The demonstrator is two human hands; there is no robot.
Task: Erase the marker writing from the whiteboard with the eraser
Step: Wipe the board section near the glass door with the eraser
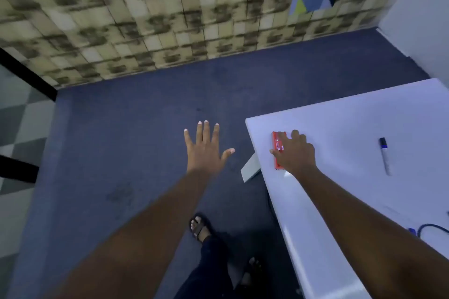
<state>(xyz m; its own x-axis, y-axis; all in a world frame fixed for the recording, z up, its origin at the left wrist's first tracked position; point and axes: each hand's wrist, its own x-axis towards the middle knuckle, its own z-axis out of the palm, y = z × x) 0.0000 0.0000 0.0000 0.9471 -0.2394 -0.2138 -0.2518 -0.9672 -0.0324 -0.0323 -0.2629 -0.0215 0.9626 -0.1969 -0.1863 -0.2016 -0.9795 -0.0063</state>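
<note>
Left: bare left hand (205, 150), palm down with all five fingers spread wide, holding nothing, above dark blue carpeted floor (136, 133) bounded at the rear by a tan block-patterned wall (150, 19); below, a foot in a dark strapped sandal (199, 227). Centre right: bare right hand (295, 153), fingers curled over and gripping a red rectangular eraser (277, 149) lying flat near the left edge of a white glossy table surface (340, 114). Right: blue-capped whiteboard marker (385, 155), lying flat, well apart from the eraser; marker writing and whiteboard itself not distinguishable.
</note>
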